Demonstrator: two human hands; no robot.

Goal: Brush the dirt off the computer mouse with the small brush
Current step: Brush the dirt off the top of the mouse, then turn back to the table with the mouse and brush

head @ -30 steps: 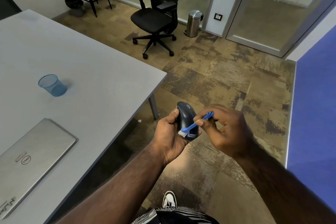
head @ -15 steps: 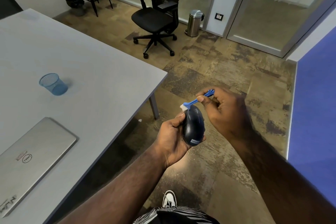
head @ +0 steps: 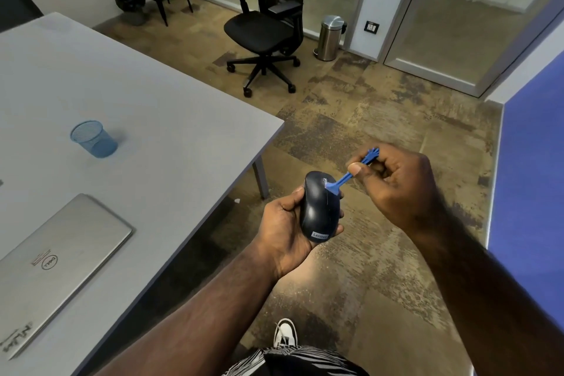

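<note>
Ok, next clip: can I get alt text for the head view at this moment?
A person's left hand grips a dark Lenovo computer mouse over the carpet while the right hand presses a small blue brush against its upper part. To the left, a grey table holds a closed Dell laptop and a blue mesh cup.

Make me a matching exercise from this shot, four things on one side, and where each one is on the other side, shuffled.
Things:
1. computer mouse
2. small brush
3. laptop
4. mesh cup

Places:
A. pinched in the right hand, head against the mouse
B. lying closed at the near part of the grey table
C. standing on the table, farther from the person than the laptop
D. cradled in the left hand, over the floor

Pairs: 1-D, 2-A, 3-B, 4-C
</note>
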